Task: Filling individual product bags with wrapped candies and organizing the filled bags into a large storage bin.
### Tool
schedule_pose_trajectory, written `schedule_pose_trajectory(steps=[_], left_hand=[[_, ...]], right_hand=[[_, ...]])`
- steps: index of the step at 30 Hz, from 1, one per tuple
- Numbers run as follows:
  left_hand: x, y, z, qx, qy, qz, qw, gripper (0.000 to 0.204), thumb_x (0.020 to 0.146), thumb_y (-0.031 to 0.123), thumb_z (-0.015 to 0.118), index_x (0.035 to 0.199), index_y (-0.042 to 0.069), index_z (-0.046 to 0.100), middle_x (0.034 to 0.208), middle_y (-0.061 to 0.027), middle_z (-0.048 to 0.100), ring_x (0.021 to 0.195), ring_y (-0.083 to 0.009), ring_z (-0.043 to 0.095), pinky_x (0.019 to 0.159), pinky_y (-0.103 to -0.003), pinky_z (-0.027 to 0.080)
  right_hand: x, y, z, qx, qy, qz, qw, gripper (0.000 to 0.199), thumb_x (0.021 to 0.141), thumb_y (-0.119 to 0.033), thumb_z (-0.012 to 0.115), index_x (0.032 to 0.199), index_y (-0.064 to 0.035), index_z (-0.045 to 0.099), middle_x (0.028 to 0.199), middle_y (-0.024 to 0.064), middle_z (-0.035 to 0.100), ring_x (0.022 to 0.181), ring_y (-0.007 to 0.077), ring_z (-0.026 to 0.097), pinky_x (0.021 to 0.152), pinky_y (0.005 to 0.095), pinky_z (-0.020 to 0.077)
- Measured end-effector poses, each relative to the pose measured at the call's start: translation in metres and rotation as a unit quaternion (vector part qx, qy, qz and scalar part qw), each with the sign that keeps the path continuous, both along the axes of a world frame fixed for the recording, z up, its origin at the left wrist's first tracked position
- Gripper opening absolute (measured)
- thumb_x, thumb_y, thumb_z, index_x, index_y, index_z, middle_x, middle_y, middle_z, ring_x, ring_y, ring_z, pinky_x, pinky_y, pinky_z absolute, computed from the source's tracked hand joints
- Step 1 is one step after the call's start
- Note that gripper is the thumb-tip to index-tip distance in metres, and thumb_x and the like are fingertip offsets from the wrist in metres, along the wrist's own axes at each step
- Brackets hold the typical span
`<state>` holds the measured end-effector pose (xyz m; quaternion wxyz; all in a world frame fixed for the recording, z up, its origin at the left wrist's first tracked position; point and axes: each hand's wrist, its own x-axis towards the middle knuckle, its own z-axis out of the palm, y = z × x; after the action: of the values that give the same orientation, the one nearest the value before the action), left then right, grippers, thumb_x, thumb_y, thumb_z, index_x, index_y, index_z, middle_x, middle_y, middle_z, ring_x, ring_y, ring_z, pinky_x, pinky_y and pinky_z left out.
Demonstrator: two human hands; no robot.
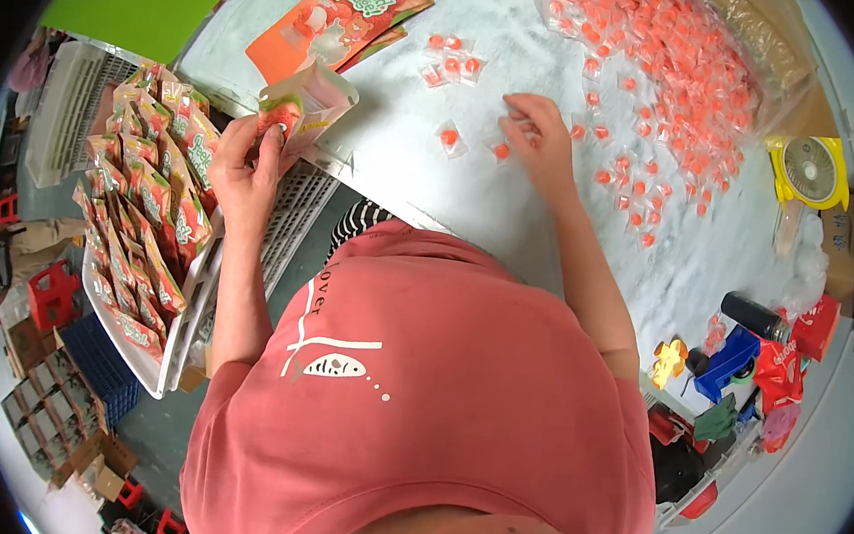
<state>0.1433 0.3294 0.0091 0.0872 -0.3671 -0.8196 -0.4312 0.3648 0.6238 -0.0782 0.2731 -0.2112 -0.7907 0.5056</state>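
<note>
Pink shirt point(435, 418), left hand point(249, 168) holding pouch point(305, 102)

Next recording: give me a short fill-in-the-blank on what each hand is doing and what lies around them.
1. The left hand holds an open ____ at the table's edge.
2. The right hand picks at small wrapped ____ scattered on the table.
3. Filled pouches stand packed in a white ____ on the person's left.
4. A small yellow ____ sits at the table's far right.

Missing words: pouch; candies; tray; fan.
</note>
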Motion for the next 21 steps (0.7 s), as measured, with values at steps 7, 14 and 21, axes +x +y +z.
schedule_pose_trajectory(steps=[7, 14, 21], left_hand=[[0.001, 0.001, 0.001, -0.007, -0.006, -0.002, 1.0, 0.017, 0.086, 0.006, 0.07, 0.101, -0.002, 0.07, 0.093, -0.0119, 0.069, 0.081, -0.0209, 0.066, 0.072, -0.03, 0.052], [0.002, 0.001, 0.003, -0.013, 0.005, 0.003, 1.0, 0.017, 0.086, 0.006, 0.07, 0.101, -0.002, 0.07, 0.092, -0.012, 0.07, 0.081, -0.0215, 0.067, 0.075, -0.031, 0.052], [-0.001, -0.005, -0.001, -0.02, 0.038, -0.017, 0.999, 0.016, 0.09, 0.005, 0.068, 0.105, 0.001, 0.07, 0.097, -0.0061, 0.068, 0.081, -0.0111, 0.063, 0.068, -0.022, 0.049]], right_hand=[[0.015, -0.051, 0.007, 0.269, -0.033, 0.058, 0.961, 0.04, 0.085, -0.014, 0.072, 0.123, -0.0097, 0.064, 0.135, 0.011, 0.053, 0.124, 0.0291, 0.052, 0.097, 0.0416, 0.0477], [0.013, -0.064, -0.003, 0.352, -0.113, 0.119, 0.922, 0.046, 0.086, -0.027, 0.071, 0.129, -0.0141, 0.06, 0.144, 0.0057, 0.049, 0.134, 0.0308, 0.043, 0.11, 0.0574, 0.0319], [0.011, -0.067, 0.003, 0.344, -0.111, 0.106, 0.926, 0.049, 0.087, -0.029, 0.069, 0.133, -0.0157, 0.057, 0.147, 0.004, 0.046, 0.136, 0.0296, 0.04, 0.11, 0.0571, 0.0314]])
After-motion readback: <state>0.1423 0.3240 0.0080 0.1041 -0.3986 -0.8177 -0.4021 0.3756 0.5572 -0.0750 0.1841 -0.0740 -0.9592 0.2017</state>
